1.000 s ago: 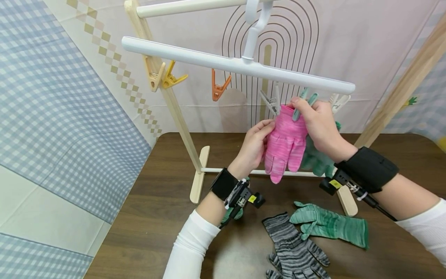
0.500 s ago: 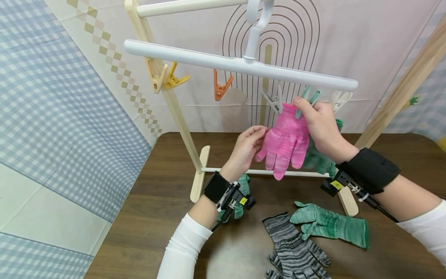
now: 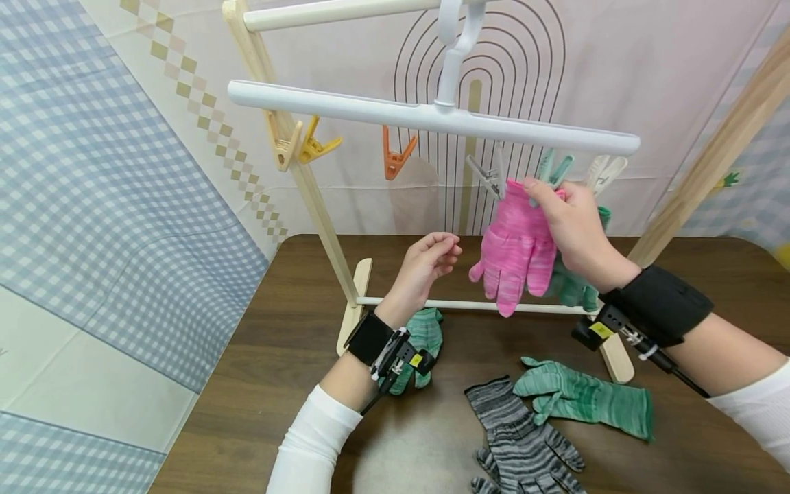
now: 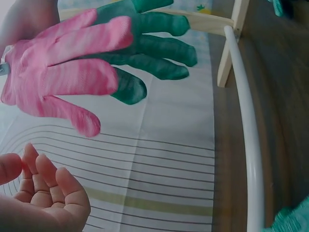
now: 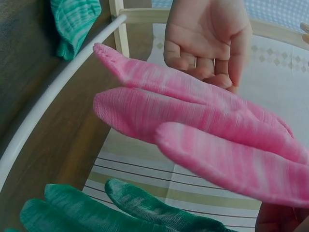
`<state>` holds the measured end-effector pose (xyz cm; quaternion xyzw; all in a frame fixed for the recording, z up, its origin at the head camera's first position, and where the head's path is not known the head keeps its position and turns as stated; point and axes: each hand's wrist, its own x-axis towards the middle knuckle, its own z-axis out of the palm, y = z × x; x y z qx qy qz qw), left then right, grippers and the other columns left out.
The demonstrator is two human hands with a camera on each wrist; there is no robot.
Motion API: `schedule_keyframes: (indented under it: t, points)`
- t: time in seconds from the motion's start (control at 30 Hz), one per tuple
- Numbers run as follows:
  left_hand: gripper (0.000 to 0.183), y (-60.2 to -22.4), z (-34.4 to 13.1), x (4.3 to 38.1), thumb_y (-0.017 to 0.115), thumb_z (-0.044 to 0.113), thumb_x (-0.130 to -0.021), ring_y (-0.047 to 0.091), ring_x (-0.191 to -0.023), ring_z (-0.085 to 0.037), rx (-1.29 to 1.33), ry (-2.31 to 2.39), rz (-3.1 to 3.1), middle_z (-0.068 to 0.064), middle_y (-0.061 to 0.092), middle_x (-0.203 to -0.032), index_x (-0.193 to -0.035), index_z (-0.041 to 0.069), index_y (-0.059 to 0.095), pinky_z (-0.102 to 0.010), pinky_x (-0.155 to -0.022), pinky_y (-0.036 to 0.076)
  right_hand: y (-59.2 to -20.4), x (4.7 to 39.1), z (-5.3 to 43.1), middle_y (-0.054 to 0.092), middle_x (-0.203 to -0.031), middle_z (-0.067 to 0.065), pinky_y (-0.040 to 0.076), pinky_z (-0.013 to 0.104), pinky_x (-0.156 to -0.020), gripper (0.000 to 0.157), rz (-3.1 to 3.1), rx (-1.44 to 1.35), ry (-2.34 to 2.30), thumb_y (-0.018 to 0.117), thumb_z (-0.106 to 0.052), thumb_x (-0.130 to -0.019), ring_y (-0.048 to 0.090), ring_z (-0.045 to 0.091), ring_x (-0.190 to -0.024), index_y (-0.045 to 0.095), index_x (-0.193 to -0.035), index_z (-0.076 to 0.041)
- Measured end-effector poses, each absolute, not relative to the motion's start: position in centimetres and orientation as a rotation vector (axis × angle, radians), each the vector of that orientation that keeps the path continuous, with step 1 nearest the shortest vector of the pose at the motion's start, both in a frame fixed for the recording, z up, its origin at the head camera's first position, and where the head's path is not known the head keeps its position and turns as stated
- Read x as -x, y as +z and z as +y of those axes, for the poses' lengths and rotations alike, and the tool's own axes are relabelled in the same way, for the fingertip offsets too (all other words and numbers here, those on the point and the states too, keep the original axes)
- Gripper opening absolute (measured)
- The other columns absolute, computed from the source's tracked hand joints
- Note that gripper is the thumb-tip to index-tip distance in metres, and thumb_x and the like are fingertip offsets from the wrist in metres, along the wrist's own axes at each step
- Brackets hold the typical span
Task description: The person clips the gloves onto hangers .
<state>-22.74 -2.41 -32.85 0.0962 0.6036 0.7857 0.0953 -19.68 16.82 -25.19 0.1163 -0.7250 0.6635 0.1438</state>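
Observation:
A pink knit glove (image 3: pixel 517 240) hangs fingers down below the white hanger bar (image 3: pixel 432 118), its cuff at a mint clothespin (image 3: pixel 553 168). My right hand (image 3: pixel 577 230) grips that cuff beside the pin, thumb in front and the other fingers hidden behind. To the left of the glove my left hand (image 3: pixel 426 271) is apart from it, fingers loosely bent and holding nothing, as the left wrist view also shows. Behind the pink glove hangs a green glove (image 4: pixel 159 46), partly covered. A grey clothespin (image 3: pixel 492 177) dangles at the left of the cuff.
Orange (image 3: pixel 396 159), yellow (image 3: pixel 317 145) and beige clothespins hang further left. On the brown table (image 3: pixel 259 412) lie a black-grey striped glove (image 3: pixel 521 439), a green glove (image 3: pixel 586 398) and another green one (image 3: pixel 426 336) near my left wrist. Wooden stand legs (image 3: pixel 324 230) flank the bar.
My left hand has let go of the pink glove's edge and drawn away to the left and down. The glove, pins and bar have shifted slightly right; my right hand stays at the cuff.

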Motion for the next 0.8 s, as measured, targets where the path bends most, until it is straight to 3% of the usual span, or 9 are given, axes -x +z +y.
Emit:
schedule_keyframes:
  t: [0.47, 0.6, 0.8]
  points:
    - [0.016, -33.8, -3.7, 22.1, 0.048, 0.017, -0.091, 0.052, -0.072, -0.008, -0.354, 2.140, 1.973, 0.006, 0.058, -0.079, -0.097, 0.003, 0.055, -0.020, -0.069, 0.043, -25.7, 19.6, 17.5, 0.028, -0.043, -0.009, 0.018, 0.027, -0.038, 0.043, -2.113, -0.321, 1.913, 0.058, -0.024, -0.085, 0.027, 0.006, -0.039, 0.035, -0.051, -0.015]
    - [0.020, -34.0, -4.0, 21.8, 0.049, 0.018, -0.090, 0.053, -0.073, -0.007, -0.359, 2.078, 2.009, 0.006, 0.058, -0.080, -0.100, 0.001, 0.055, -0.020, -0.070, 0.043, -25.9, 19.5, 17.7, 0.040, -0.047, -0.009, 0.026, 0.023, -0.040, 0.037, -2.122, -0.312, 1.907, 0.059, -0.024, -0.084, 0.037, 0.006, -0.044, 0.040, -0.054, -0.013]
    - [0.024, -34.1, -4.3, 21.6, 0.049, 0.019, -0.090, 0.054, -0.076, -0.007, -0.386, 2.002, 2.067, 0.006, 0.058, -0.083, -0.103, -0.001, 0.054, -0.021, -0.072, 0.043, -26.1, 19.4, 18.0, 0.060, -0.066, -0.007, 0.042, 0.018, -0.051, 0.018, -2.126, -0.329, 1.946, 0.058, -0.024, -0.085, 0.051, 0.004, -0.059, 0.057, -0.077, -0.007]
